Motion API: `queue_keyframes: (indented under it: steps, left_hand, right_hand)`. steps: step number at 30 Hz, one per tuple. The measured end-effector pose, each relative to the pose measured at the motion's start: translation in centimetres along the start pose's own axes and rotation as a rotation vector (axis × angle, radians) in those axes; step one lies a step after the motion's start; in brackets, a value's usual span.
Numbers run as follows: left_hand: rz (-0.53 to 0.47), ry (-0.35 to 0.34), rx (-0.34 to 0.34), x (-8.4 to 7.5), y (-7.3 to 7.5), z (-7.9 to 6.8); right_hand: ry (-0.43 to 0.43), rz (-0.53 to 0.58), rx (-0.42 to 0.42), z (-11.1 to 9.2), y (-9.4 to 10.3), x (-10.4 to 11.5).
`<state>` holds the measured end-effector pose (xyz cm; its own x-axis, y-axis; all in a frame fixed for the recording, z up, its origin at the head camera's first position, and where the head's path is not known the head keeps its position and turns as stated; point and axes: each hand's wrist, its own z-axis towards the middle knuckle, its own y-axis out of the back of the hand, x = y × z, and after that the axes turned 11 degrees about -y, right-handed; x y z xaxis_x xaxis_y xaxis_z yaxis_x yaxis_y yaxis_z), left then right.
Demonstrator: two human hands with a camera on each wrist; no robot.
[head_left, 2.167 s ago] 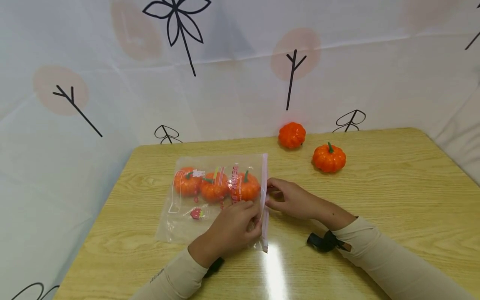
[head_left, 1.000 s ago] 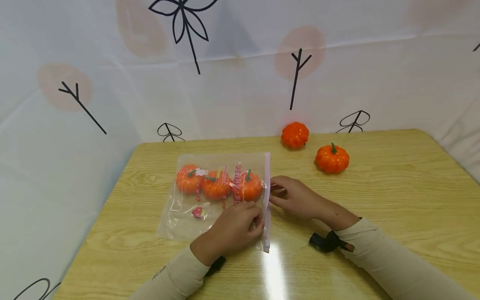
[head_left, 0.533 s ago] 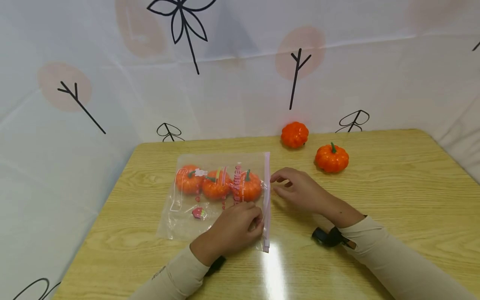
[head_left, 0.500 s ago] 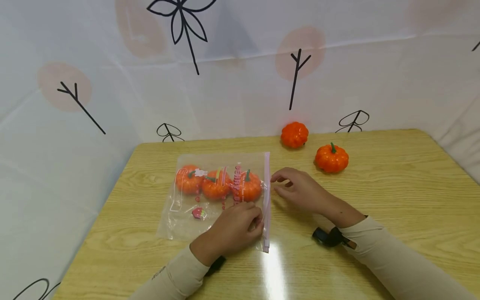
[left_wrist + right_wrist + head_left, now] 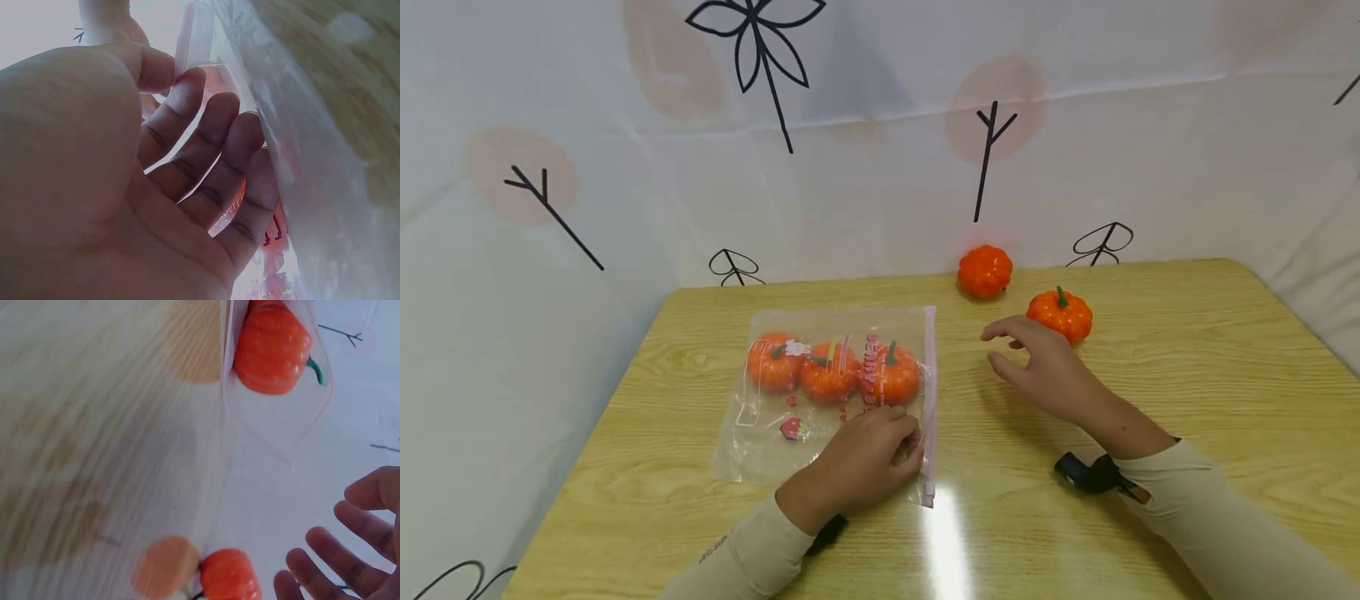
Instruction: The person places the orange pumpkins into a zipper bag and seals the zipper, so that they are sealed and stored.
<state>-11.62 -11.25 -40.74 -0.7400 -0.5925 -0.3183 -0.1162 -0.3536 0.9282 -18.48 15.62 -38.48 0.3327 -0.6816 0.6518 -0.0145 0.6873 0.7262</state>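
Observation:
A clear printed zip bag (image 5: pixel 741 454) lies on the table with three small orange pumpkins (image 5: pixel 891 379) in a row inside. My left hand (image 5: pixel 861 454) pinches its pink zip edge (image 5: pixel 929 392) near the front corner; in the left wrist view, thumb and forefinger (image 5: pixel 187 94) meet on that edge. The bag's mouth gapes in the right wrist view, a pumpkin (image 5: pixel 272 350) just inside. To the right of the bag, my right hand (image 5: pixel 1048 371) is held above the table, fingers spread and holding nothing. It partly covers a loose pumpkin (image 5: pixel 1062 312) behind it.
Another loose pumpkin (image 5: pixel 985 272) sits at the table's back edge, close to the white patterned cloth (image 5: pixel 865 192). The wood-grain table (image 5: pixel 1210 350) extends to the right. Black wrist cameras (image 5: pixel 1090 475) hang under the sleeves.
My right hand has left the bag's zip edge and moved right, toward the nearer loose pumpkin, its fingers spreading. The left hand and the bag have stayed in place.

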Motion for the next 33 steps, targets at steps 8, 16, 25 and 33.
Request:
queue_keyframes:
  steps: [8,16,25,33]
  left_hand:
    - [-0.008,0.015,0.005,0.1,0.0,-0.1]
    - [-0.03,0.028,0.023,0.0,0.0,-0.1]
    - [-0.046,0.033,0.032,0.2,-0.1,0.0]
    - [-0.047,0.043,0.034,0.2,0.0,0.0]
  right_hand:
    - [-0.019,-0.067,-0.14,0.1,1.5,-1.5]
    - [-0.162,-0.135,-0.138,0.5,2.9,-2.3]
    - [-0.27,-0.174,-0.092,0.6,3.9,-3.7]
    - [-0.337,-0.206,-0.004,1.0,4.1,-4.6]
